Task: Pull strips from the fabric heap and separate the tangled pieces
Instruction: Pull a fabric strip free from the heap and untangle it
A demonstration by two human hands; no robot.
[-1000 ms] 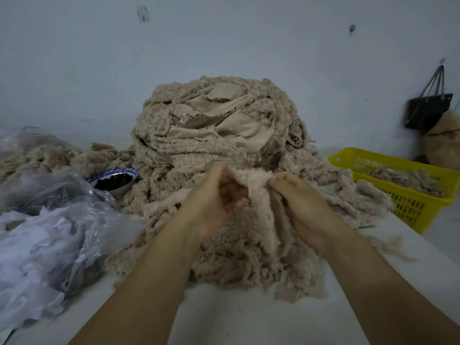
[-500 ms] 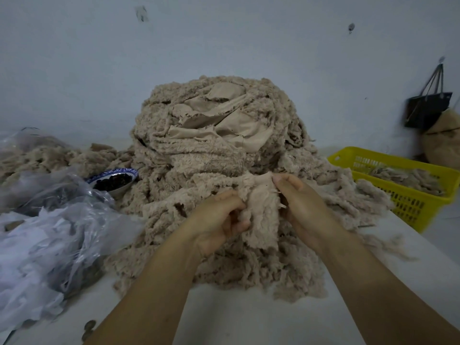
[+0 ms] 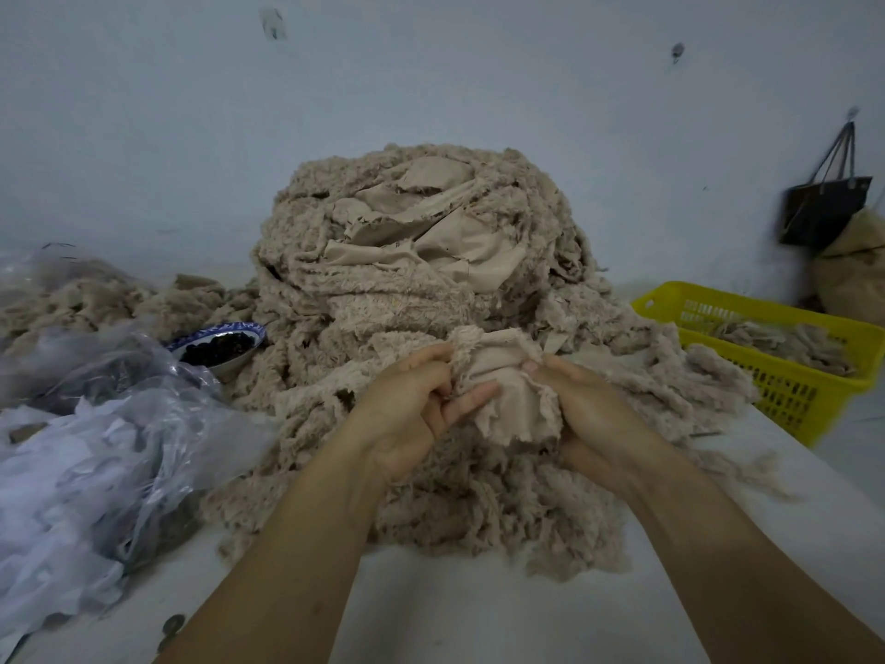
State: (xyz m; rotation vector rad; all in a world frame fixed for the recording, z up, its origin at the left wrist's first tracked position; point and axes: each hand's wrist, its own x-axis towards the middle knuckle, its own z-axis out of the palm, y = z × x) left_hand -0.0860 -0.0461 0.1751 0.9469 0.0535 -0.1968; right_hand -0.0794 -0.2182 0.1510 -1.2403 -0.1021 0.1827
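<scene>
2 hands, left hand [image 3: 412, 404] and right hand [image 3: 591, 409], grip strip [image 3: 507, 395] before heap [image 3: 412, 242].

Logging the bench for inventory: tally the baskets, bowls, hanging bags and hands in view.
Basket: 1
Bowl: 1
Hanging bag: 1
Hands: 2, left hand and right hand, both gripping a strip
Total: 5

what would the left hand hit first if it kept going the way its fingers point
The strip it holds: the left hand points rightward into it. Beyond that, probably the right hand, though depth is unclear.
</scene>
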